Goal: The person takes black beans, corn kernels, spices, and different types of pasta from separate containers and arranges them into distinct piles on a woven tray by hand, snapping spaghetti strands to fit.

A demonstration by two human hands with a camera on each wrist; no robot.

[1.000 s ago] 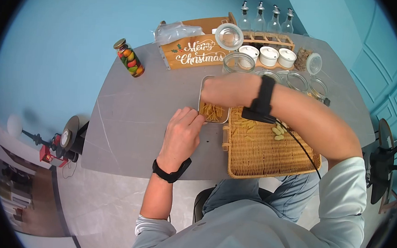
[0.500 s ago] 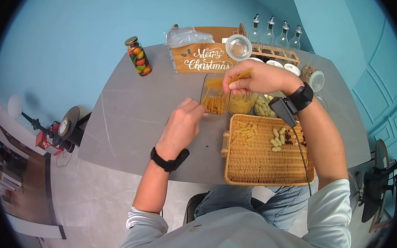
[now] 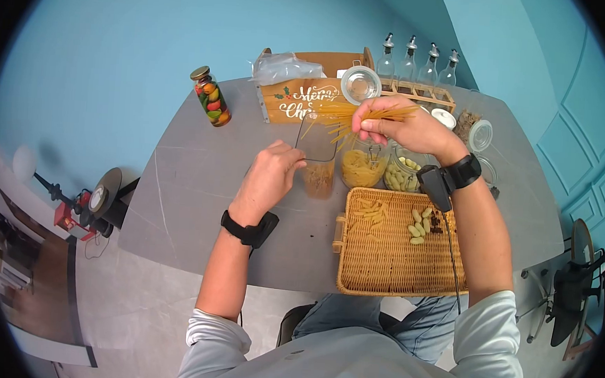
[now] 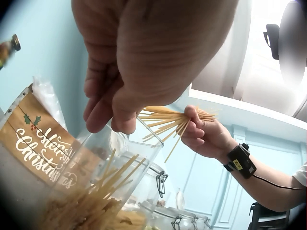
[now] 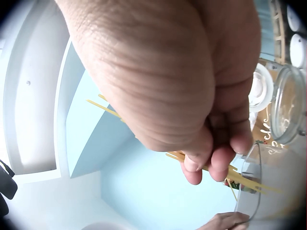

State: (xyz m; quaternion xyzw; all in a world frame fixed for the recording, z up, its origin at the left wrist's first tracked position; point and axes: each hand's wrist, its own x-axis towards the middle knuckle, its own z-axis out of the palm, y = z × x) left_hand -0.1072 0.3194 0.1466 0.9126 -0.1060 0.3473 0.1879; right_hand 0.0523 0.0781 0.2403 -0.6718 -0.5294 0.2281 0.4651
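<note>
A clear, straight-sided container (image 3: 319, 179) stands on the table with long spaghetti strands inside. My left hand (image 3: 268, 176) pinches its rim at the near left corner; in the left wrist view the fingertips lie over the container's edge. Up and to the right, my right hand (image 3: 411, 132) grips a fanned bundle of spaghetti (image 4: 168, 120) between thumb and fingers. The strands stick out on both sides of that hand, and their left ends overlap the container's rim in the head view.
A wicker tray (image 3: 395, 267) lies in front with penne (image 3: 372, 211) and pale oval pieces (image 3: 419, 226). Behind it stand a pasta jar (image 3: 362, 168) and another glass jar (image 3: 402, 176). Farther back are a wooden crate (image 3: 269, 104), glass bottles (image 3: 407, 69) and a colourful filled jar (image 3: 212, 102).
My right hand has come up out of the container with a bundle of spaghetti and moved right, above the jars. My left hand has stayed at the container's rim.
</note>
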